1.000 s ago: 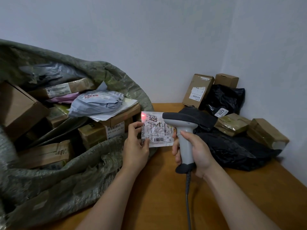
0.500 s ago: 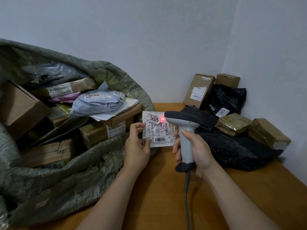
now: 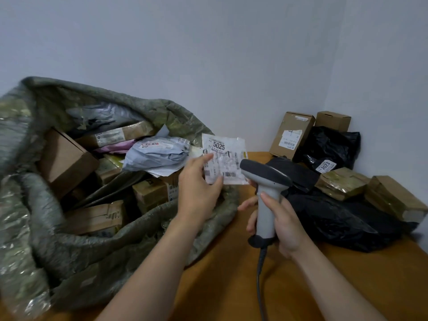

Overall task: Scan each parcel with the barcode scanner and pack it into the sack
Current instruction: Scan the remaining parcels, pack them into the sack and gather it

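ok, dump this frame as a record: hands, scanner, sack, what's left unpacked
left hand: pinches white parcel, label 5025 facing the camera
right hand: grips barcode scanner by its handle, head towards the parcel
sack: green, mouth open, packed boxes and a grey mailer inside
unpacked: black bags, taped parcels, two cardboard boxes on the wooden table, right side

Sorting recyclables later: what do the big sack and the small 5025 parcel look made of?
The sack looks like woven plastic, olive-green with shiny glints on stiff folds. The 5025 parcel, held by the left hand, looks like a thin white plastic mailer, wrinkled and flat, though paper is possible.
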`<action>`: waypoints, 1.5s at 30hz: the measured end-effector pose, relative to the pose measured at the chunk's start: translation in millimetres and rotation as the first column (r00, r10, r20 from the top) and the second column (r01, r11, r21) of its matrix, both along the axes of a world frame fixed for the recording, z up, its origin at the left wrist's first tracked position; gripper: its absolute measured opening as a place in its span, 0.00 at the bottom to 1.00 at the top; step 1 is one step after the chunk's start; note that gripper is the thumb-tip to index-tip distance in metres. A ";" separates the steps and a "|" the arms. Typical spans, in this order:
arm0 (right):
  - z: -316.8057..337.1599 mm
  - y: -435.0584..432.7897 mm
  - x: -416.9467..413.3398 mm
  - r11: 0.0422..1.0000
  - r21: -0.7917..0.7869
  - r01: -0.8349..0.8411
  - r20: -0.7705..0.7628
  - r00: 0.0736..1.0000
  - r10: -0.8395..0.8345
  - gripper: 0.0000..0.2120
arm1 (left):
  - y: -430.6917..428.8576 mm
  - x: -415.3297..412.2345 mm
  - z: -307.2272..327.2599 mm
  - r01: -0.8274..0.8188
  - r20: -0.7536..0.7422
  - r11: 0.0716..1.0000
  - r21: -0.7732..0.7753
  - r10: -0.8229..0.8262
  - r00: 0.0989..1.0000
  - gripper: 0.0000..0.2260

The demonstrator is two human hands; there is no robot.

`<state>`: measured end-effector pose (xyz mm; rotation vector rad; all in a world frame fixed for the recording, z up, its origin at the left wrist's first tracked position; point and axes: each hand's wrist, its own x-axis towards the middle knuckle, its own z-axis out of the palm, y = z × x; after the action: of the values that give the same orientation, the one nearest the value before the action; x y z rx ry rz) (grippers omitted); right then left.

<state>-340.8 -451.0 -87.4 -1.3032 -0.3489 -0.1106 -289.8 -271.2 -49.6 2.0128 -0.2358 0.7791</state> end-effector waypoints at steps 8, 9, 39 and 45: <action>-5.8 4.4 1.5 0.988 -0.127 0.083 0.064 0.995 -0.076 0.15 | 62.6 19.1 97.5 -0.228 -0.134 0.926 0.301 0.277 0.951 0.36; -6.4 4.0 1.4 0.987 -0.135 0.086 0.061 0.995 -0.079 0.13 | 70.4 21.2 103.5 -0.249 -0.151 0.908 0.337 0.313 0.938 0.32; -13.9 -9.4 12.6 0.968 -0.120 0.222 0.029 0.975 -0.220 0.14 | 83.2 73.5 100.7 -0.151 -0.125 0.468 0.871 0.507 0.853 0.28; -11.0 -13.6 12.5 0.941 -0.078 0.328 0.019 0.945 -0.328 0.17 | 17.5 52.3 85.6 -0.253 0.099 0.417 0.873 0.357 0.929 0.30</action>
<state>-328.3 -464.6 -98.4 -1.4327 -0.1385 -0.3856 -237.5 -253.7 36.0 3.1742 -0.2291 0.8625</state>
